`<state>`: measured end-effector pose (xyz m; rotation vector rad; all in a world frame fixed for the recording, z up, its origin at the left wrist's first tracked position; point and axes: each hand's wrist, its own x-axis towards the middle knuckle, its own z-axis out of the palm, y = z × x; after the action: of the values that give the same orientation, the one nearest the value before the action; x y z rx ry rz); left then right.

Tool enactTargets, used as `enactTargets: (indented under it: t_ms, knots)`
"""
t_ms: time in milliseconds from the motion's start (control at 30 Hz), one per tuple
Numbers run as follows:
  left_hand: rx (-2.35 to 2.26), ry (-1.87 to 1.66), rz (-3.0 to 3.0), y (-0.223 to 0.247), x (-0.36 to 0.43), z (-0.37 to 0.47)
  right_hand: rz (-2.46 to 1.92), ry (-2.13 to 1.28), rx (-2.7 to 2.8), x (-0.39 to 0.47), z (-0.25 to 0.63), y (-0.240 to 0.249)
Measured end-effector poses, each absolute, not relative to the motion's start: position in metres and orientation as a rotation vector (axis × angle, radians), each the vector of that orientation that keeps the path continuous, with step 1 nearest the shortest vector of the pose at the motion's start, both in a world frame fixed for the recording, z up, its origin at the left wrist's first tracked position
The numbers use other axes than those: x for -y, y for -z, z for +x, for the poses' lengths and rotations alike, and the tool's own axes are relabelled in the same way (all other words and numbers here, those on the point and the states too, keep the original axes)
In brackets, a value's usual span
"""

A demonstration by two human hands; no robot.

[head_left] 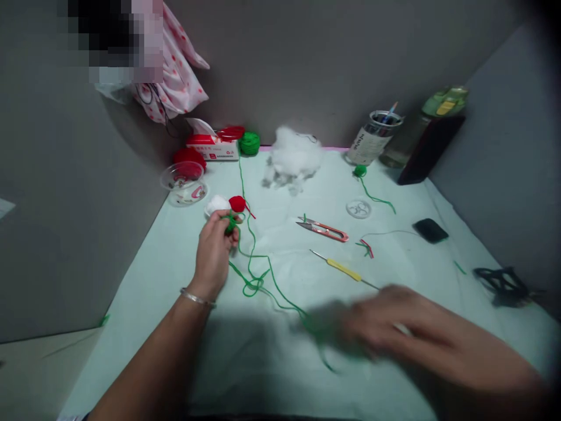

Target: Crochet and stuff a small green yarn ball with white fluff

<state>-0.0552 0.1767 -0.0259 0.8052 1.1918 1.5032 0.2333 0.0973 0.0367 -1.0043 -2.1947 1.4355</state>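
Note:
My left hand (215,248) is closed around a small bundle of green yarn (229,224), its fingers pinching it beside a red yarn ball (237,203) and a white ball (217,204). From there a loose green strand (272,279) trails over the cloth, looping and running right. My right hand (385,321) is smeared by motion, low on the right, close to the blurred end of that strand; whether its fingers grip the yarn is not visible. Just above it lies a crochet hook (343,270) with a yellow handle. Thread snips (324,228) with orange handles rest farther back.
White stuffing (295,153) sits at the back, near a green yarn ball (249,143) and a tissue box (214,148). Clear plastic tubs (186,190) stand left. A pen can (368,143), green-lidded bottle (442,105) and black case (432,149) stand back right.

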Motion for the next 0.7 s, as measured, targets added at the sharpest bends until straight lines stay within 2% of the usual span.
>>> enactTargets:
  t_ms: [67,100,167,233,300,367,467,700]
  knots:
    - [-1.161,-1.41,0.855,0.024,-0.162,-0.039,-1.391,-0.868,2.111,-0.105,0.219,-0.023]
    - [-1.148,-1.362,0.874,0.024,-0.153,-0.03,-1.525,-0.703,2.01,-0.107,0.211,-0.017]
    - [-1.133,-1.244,0.974,0.025,-0.134,-0.015,-1.479,-0.923,1.898,-0.11,0.197,-0.006]
    - [-1.102,-1.171,1.135,0.027,-0.118,-0.005,-1.325,-1.427,1.625,-0.109,0.185,-0.001]
    - [-1.039,-1.17,1.293,0.03,-0.107,-0.001,-1.122,-1.807,1.409,-0.108,0.176,0.002]
    - [-0.983,-1.238,1.433,0.032,-0.103,-0.002,-0.995,-2.021,1.336,-0.107,0.17,0.005]
    - [-1.037,-1.324,1.457,0.031,-0.108,-0.006,-1.033,-2.001,1.312,-0.106,0.168,0.005]
    - [-1.06,-1.222,0.924,0.023,-0.128,-0.007,-1.101,-1.872,1.437,-0.098,0.186,-0.013]
